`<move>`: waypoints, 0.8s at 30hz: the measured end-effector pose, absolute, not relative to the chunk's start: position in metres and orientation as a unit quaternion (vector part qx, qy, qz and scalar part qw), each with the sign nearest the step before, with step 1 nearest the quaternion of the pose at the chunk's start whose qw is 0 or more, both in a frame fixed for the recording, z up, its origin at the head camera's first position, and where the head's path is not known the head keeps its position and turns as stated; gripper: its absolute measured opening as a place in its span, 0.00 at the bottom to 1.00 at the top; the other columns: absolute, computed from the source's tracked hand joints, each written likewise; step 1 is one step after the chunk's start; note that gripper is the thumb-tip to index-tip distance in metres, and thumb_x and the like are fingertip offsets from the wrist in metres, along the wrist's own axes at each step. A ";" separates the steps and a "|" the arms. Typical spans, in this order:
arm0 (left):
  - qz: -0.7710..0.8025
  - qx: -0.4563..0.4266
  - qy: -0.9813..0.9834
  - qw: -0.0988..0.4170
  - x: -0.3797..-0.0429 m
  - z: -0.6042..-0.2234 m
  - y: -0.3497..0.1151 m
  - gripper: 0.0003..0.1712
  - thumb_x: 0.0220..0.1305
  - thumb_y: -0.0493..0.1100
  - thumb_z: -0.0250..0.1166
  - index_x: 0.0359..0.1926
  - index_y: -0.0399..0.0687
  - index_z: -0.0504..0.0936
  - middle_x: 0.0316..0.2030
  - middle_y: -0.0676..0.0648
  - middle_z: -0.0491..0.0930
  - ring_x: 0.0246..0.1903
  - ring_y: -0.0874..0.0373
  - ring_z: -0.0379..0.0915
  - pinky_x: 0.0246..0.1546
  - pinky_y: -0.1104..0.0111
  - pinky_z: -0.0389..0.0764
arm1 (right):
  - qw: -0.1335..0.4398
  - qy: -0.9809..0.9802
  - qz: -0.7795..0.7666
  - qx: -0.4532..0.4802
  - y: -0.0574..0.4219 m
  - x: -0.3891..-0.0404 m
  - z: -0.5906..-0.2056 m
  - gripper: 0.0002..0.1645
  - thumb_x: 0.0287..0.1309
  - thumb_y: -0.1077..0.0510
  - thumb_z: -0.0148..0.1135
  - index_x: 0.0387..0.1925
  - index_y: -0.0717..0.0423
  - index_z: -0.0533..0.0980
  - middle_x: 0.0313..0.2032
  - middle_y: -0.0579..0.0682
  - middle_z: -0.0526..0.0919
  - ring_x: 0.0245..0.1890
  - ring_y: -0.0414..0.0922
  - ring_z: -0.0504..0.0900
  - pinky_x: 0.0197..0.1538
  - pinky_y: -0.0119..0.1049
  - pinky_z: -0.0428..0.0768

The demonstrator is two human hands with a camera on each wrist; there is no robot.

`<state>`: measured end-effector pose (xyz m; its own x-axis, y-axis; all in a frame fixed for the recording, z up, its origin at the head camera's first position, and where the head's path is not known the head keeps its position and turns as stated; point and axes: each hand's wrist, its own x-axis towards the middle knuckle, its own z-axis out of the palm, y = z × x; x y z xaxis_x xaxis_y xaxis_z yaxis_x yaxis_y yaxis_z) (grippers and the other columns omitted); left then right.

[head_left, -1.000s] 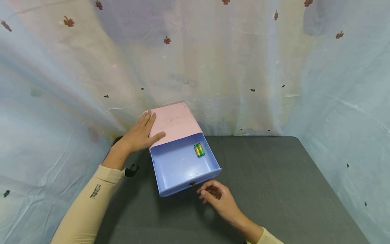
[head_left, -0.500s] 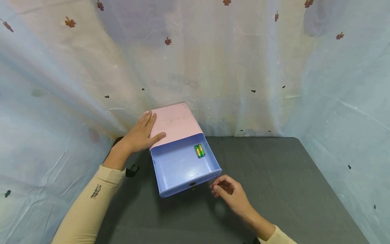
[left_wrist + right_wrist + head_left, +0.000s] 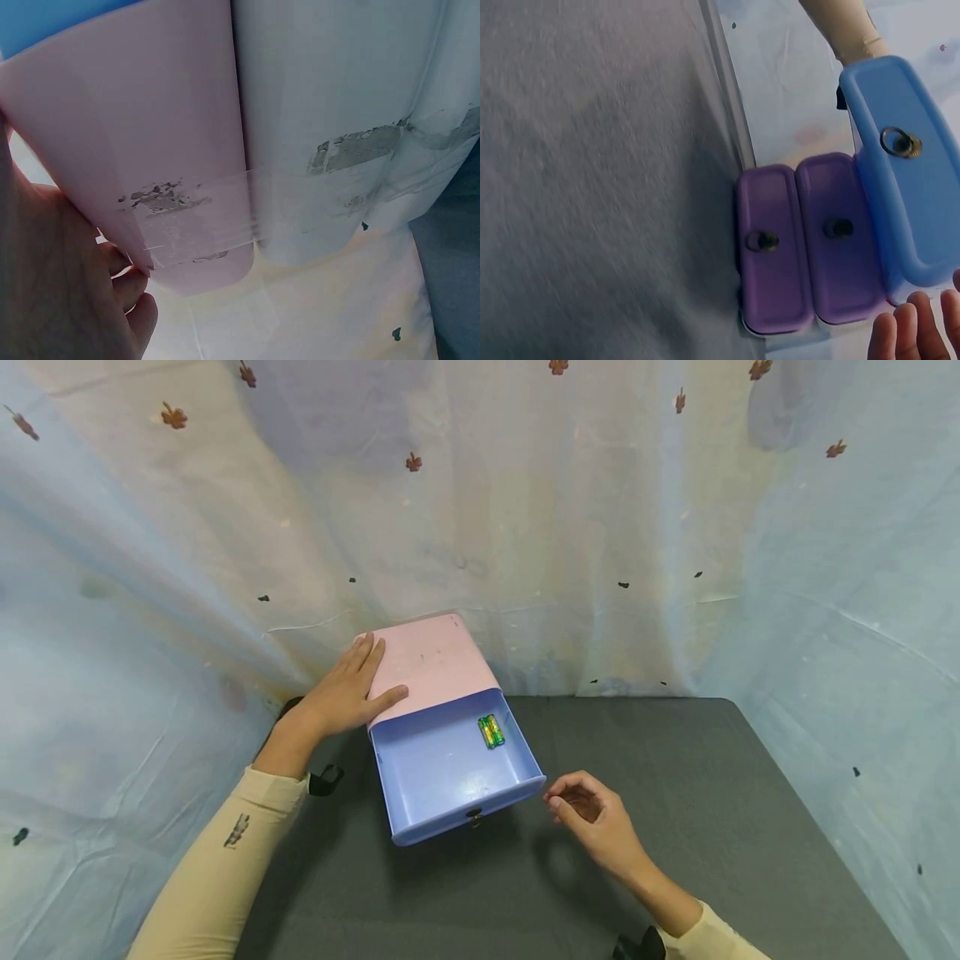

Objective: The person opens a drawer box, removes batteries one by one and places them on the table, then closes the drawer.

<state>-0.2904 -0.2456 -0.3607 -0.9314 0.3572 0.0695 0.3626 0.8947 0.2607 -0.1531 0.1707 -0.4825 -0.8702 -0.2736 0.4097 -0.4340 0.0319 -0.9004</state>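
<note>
A pink-topped drawer unit [image 3: 431,660] stands at the back of the table, its blue top drawer [image 3: 442,768] pulled well out. Two green and yellow batteries [image 3: 491,732] lie side by side at the drawer's right side. My left hand [image 3: 341,689] rests on the left edge of the pink top, fingers extended and thumb spread; the left wrist view has its fingers [image 3: 131,289] at the edge of the pink casing. My right hand [image 3: 596,818], loosely curled around nothing, is just off the drawer's front right corner. A ring pull [image 3: 901,142] hangs on the drawer front.
Two purple drawers [image 3: 776,255] with ring pulls sit closed below the blue one. Clear tape [image 3: 202,217] joins the pink casing to a pale casing [image 3: 322,90]. The dark grey table [image 3: 712,810] reaches right, and a patterned curtain [image 3: 525,527] hangs behind.
My right hand has moved away from the ring pull, rightwards and slightly up, to beyond the drawer's corner. The left hand, drawer and batteries have stayed in place.
</note>
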 end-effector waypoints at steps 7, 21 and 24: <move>-0.137 -0.187 -0.973 0.009 -0.292 -0.362 -0.247 0.62 0.77 0.76 0.49 0.87 0.42 0.32 0.86 0.38 0.26 0.85 0.42 0.20 0.83 0.42 0.36 | 0.087 -0.740 0.621 0.241 0.179 -0.160 -0.472 0.09 0.71 0.69 0.67 0.51 0.60 0.81 0.47 0.59 0.86 0.48 0.47 0.88 0.48 0.35 0.88; -0.140 -0.184 -0.973 0.009 -0.292 -0.362 -0.246 0.63 0.76 0.78 0.49 0.87 0.43 0.32 0.86 0.40 0.26 0.85 0.43 0.20 0.83 0.42 0.37 | 0.121 -0.766 0.574 0.263 0.186 -0.180 -0.449 0.13 0.69 0.68 0.71 0.52 0.58 0.82 0.49 0.58 0.86 0.49 0.46 0.86 0.54 0.31 0.84; -0.142 -0.183 -0.973 0.008 -0.291 -0.361 -0.246 0.63 0.76 0.77 0.49 0.87 0.44 0.32 0.86 0.40 0.26 0.85 0.43 0.20 0.83 0.42 0.37 | 0.131 -0.769 0.566 0.267 0.185 -0.185 -0.443 0.14 0.68 0.68 0.71 0.52 0.56 0.82 0.49 0.58 0.86 0.48 0.45 0.86 0.55 0.30 0.84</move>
